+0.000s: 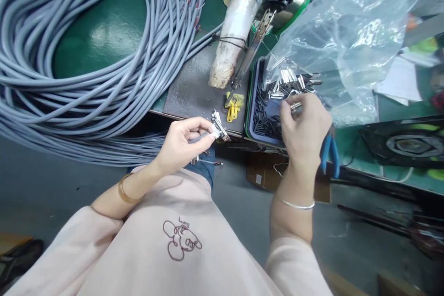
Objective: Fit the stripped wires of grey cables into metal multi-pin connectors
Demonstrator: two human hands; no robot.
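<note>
My left hand is closed in a pinch on the end of a grey cable, at a metal multi-pin connector. The connector juts out past my fingertips, in front of the bench edge. Over a blue-grey tray my right hand is bent with thumb and fingers drawn together. Something metallic shows by its fingertips, but I cannot make out whether they grip it. Inside the tray lie short black tubes and a pile of silvery connectors.
A large bundle of grey cables covers the left bench. Behind my hands, a soldering iron points down near a wrapped white cylinder and yellow clips. Clear plastic bag, blue-handled pliers and a black fan are at right.
</note>
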